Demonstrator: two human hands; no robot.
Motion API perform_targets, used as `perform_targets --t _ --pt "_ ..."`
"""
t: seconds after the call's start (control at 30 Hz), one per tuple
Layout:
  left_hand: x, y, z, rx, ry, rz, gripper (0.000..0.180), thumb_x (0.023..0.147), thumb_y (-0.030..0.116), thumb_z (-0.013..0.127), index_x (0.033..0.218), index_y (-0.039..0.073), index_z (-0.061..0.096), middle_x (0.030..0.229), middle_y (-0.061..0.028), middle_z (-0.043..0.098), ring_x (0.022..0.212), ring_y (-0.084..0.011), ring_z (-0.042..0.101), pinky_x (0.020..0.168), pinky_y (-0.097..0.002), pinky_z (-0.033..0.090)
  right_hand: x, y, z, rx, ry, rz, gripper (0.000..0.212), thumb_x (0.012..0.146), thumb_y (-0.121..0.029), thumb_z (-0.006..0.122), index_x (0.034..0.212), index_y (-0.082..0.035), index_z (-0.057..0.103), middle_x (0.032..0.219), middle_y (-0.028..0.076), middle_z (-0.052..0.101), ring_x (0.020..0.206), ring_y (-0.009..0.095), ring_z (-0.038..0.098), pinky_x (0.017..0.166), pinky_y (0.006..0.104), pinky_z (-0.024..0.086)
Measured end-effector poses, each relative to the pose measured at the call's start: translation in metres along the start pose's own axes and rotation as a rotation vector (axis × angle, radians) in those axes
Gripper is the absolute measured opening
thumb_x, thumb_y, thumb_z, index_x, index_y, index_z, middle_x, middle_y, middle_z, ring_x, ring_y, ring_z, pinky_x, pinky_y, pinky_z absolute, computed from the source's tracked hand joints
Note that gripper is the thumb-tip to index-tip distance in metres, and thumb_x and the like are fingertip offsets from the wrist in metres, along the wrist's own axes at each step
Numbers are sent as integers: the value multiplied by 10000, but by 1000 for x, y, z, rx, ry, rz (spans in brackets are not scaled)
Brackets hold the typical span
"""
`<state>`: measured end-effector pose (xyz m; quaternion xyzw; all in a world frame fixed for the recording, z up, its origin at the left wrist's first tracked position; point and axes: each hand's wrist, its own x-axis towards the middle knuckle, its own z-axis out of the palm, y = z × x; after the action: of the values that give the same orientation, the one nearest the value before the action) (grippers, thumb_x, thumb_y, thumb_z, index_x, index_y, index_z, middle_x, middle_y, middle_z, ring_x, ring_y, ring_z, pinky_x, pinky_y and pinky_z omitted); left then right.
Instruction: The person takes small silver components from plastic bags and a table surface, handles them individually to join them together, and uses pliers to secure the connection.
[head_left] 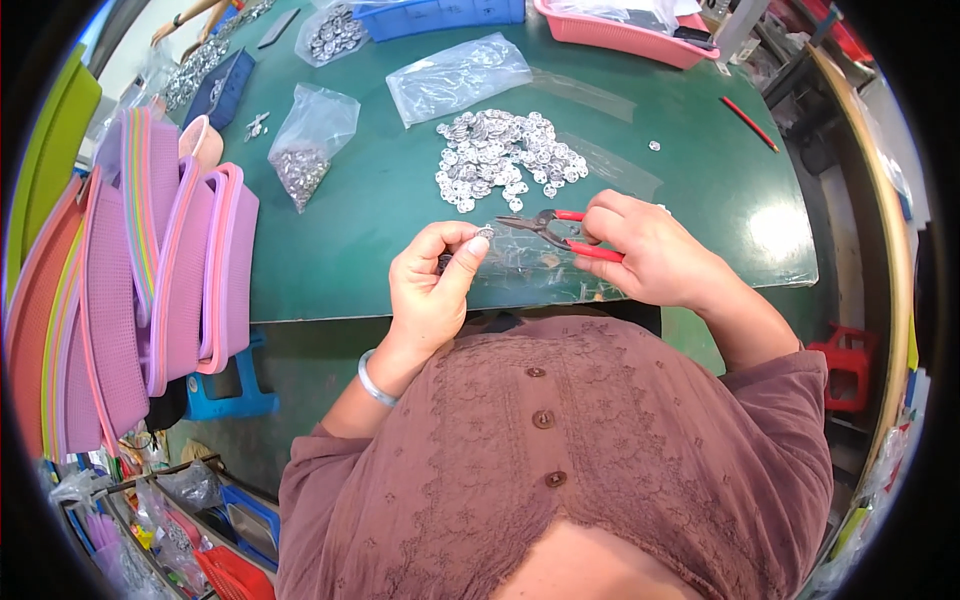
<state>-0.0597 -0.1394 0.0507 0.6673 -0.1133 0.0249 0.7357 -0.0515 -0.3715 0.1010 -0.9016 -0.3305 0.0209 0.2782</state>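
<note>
Left hand (437,265) pinching a small disc (485,232) near the desk (700,190) edge, right hand (640,245) wrapped round the pliers (541,225), tips just beside it! Looks like lining-up; next move calls for steady aim.

Green desk (710,175) w/ metal discs (485,150) piled approx. mid, 1 stray disc (654,146) to R, red pencil (750,124) farther R, clear bag (460,80) behind pile, pink basket (625,40) & blue bin (445,20) at back.
</note>
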Motion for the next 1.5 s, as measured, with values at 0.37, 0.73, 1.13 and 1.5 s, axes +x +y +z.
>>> perform_targets --t 0.37,0.73,1.13,1.5 --pt "4 -3 -3 -17 -18 -20 83 824 75 587 877 14 568 710 25 528 538 -22 433 471 -152 341 8 1 5 5 -41 8 191 747 -147 620 763 -23 475 744 108 477 676 308 502 553 380 396" --pt "5 -2 -2 -60 -7 -111 72 832 91 579 856 24 567 679 34 524 528 -14 428 469 -146 335 11 5 10 99 -36 10 213 747 -150 628 766 -14 464 716 114 469 647 310 493 541 371 386" --pt "5 -3 -5 -51 -19 -131 81 839 105 573 837 26 558 656 39 509 524 -12 422 467 -148 330 13 8 10 196 -137 37 253 798 -235 589 760 -3 494 686 152 506 640 333 500 565 383 394" --pt "9 -3 -3 -63 -23 -172 106 844 119 565 784 39 530 639 49 483 513 -8 403 463 -148 319 15 5 14 324 -195 125 233 829 -229 557 789 -4 515 673 169 523 621 334 511 555 381 401"
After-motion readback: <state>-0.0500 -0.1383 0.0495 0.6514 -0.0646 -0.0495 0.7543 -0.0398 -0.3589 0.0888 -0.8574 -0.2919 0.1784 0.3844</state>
